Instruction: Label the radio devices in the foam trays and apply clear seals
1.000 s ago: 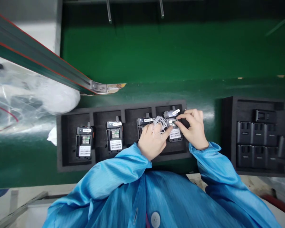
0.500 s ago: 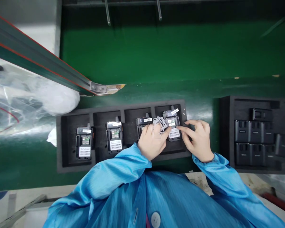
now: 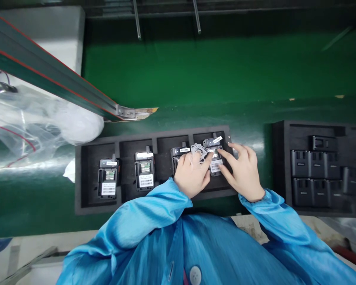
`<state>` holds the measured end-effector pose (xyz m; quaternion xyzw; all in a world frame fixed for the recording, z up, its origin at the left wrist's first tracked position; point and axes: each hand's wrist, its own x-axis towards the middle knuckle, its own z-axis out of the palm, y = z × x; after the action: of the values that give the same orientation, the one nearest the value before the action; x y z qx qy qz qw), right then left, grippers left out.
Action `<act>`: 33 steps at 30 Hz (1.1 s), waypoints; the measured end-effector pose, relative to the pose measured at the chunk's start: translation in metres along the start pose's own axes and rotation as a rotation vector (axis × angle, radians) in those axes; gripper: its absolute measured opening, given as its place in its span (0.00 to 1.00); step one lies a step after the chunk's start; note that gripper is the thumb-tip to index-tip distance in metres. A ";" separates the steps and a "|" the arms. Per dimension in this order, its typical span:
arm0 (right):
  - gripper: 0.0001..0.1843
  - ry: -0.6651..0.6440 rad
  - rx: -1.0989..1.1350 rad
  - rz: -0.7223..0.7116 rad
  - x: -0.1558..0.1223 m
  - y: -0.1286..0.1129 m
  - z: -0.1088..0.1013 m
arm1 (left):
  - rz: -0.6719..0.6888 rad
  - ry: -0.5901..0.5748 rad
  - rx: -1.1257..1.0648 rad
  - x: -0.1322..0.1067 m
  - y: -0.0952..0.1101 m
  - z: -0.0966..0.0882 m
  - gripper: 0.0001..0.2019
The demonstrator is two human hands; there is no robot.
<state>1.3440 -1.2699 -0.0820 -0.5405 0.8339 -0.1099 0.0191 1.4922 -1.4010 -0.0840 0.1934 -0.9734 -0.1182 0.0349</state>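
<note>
Four-compartment details aside, a black foam tray (image 3: 95, 140) holds several handheld radios with their battery bays facing up. The rightmost radio (image 3: 216, 168) lies between my hands, a barcode label in its bay. My left hand (image 3: 192, 174) is closed on a bunch of thin whitish square frames (image 3: 198, 149), its index finger reaching onto that radio. My right hand (image 3: 241, 172) has its fingers spread, with the index fingertip at the bay and the thumb by the label. Partly behind my left hand is another radio (image 3: 180, 151). Two more radios, a middle one (image 3: 144, 170) and a left one (image 3: 108, 180), lie untouched.
At the right stands a second black tray (image 3: 287, 122) with several black battery packs (image 3: 317, 163). A metal rail (image 3: 59, 73) slants over the left side beside clear plastic bags (image 3: 77, 122). The green bench (image 3: 213, 75) extends behind the trays.
The view has shifted slightly. My right hand has moved a little up and left, its index fingertip now farther over the radio's bay. My left hand keeps the whitish frames.
</note>
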 end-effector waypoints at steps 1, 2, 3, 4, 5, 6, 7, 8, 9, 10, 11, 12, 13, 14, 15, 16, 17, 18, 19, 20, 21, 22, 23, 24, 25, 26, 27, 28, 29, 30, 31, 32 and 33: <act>0.24 -0.012 -0.016 0.000 0.001 -0.001 0.000 | -0.010 -0.006 0.001 0.001 0.001 0.000 0.27; 0.24 -0.023 -0.030 -0.002 0.002 -0.002 0.000 | -0.018 -0.011 0.002 0.002 0.001 0.000 0.28; 0.25 -0.031 -0.038 -0.006 0.003 -0.003 0.000 | -0.024 -0.012 0.004 0.003 0.002 0.000 0.28; 0.25 -0.033 -0.041 -0.010 0.003 -0.003 0.000 | -0.030 -0.011 0.009 0.003 0.002 0.001 0.28; 0.25 -0.033 -0.040 -0.013 0.002 -0.003 0.000 | -0.034 -0.007 0.016 0.004 0.003 0.001 0.28; 0.25 -0.033 -0.036 -0.013 0.002 -0.003 0.001 | -0.036 -0.002 0.026 0.004 0.004 0.001 0.28; 0.25 -0.030 -0.030 -0.012 0.001 -0.002 0.001 | -0.037 0.007 0.038 0.005 0.004 0.001 0.27; 0.26 -0.027 -0.024 -0.010 0.000 -0.002 0.002 | -0.036 0.018 0.049 0.005 0.005 0.001 0.27; 0.26 -0.025 -0.020 -0.009 -0.001 -0.002 0.002 | -0.032 0.032 0.059 0.005 0.006 0.001 0.26; 0.26 -0.025 -0.017 -0.007 -0.002 -0.001 0.003 | -0.027 0.043 0.066 0.006 0.007 0.001 0.25; 0.26 -0.026 -0.014 -0.005 -0.003 -0.001 0.004 | -0.023 0.052 0.069 0.006 0.007 0.001 0.25; 0.26 -0.028 -0.013 -0.004 -0.003 -0.001 0.004 | -0.022 0.058 0.070 0.006 0.008 0.002 0.25; 0.26 -0.032 -0.014 -0.002 -0.003 -0.001 0.005 | -0.023 0.058 0.069 0.007 0.008 0.003 0.25; 0.27 -0.036 -0.015 0.001 -0.003 -0.001 0.005 | -0.025 0.055 0.068 0.007 0.008 0.003 0.24; 0.26 -0.039 -0.016 0.003 -0.003 -0.001 0.005 | -0.028 0.049 0.066 0.007 0.008 0.004 0.24; 0.26 -0.040 -0.018 0.004 -0.002 -0.001 0.005 | -0.033 0.043 0.062 0.008 0.008 0.004 0.24; 0.26 -0.040 -0.019 0.005 -0.001 -0.001 0.004 | -0.037 0.039 0.055 0.007 0.008 0.003 0.24; 0.26 -0.037 -0.018 0.007 0.000 -0.001 0.004 | -0.042 0.034 0.043 0.006 0.007 0.001 0.23; 0.25 -0.033 -0.015 0.008 0.001 -0.002 0.003 | -0.050 0.030 0.021 0.005 0.005 -0.002 0.23; 0.25 -0.027 -0.013 0.008 0.001 -0.003 0.001 | -0.059 0.026 -0.014 0.002 0.002 -0.007 0.23; 0.24 -0.019 -0.010 0.008 0.000 -0.004 0.000 | -0.066 0.028 -0.067 -0.001 -0.002 -0.012 0.22; 0.24 -0.010 -0.005 0.005 -0.001 -0.006 -0.001 | -0.071 0.033 -0.142 -0.006 -0.007 -0.019 0.22; 0.23 -0.003 0.000 -0.001 -0.002 -0.008 -0.002 | -0.077 0.042 -0.244 -0.011 -0.013 -0.025 0.21; 0.22 0.000 0.007 -0.011 -0.004 -0.009 -0.002 | -0.088 0.052 -0.375 -0.017 -0.020 -0.031 0.20; 0.21 0.000 0.013 -0.025 -0.006 -0.011 -0.002 | -0.105 0.058 -0.530 -0.024 -0.027 -0.037 0.18; 0.20 -0.003 0.019 -0.041 -0.008 -0.013 -0.002 | -0.129 0.055 -0.702 -0.031 -0.034 -0.041 0.16; 0.19 -0.007 0.023 -0.058 -0.010 -0.014 -0.001 | -0.156 0.048 -0.888 -0.039 -0.041 -0.044 0.14; 0.19 -0.009 0.025 -0.072 -0.012 -0.015 0.000 | -0.186 0.043 -1.080 -0.046 -0.046 -0.045 0.12; 0.18 -0.007 0.025 -0.081 -0.013 -0.015 0.000 | -0.215 0.046 -1.272 -0.052 -0.051 -0.046 0.10; 0.18 0.002 0.028 -0.086 -0.014 -0.016 0.000 | -0.236 0.055 -1.457 -0.058 -0.055 -0.046 0.09; 0.17 0.019 0.036 -0.087 -0.013 -0.018 -0.001 | -0.248 0.066 -1.632 -0.063 -0.057 -0.045 0.07; 0.17 0.043 0.055 -0.084 -0.012 -0.021 -0.003 | -0.250 0.073 -1.788 -0.068 -0.059 -0.044 0.07; 0.17 0.072 0.089 -0.083 -0.010 -0.026 -0.007 | -0.247 0.068 -1.919 -0.071 -0.061 -0.044 0.06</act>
<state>1.3711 -1.2696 -0.0712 -0.5691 0.8050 -0.1671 0.0086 1.5854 -1.4374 -0.0576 0.1869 -0.4341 -0.8598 0.1935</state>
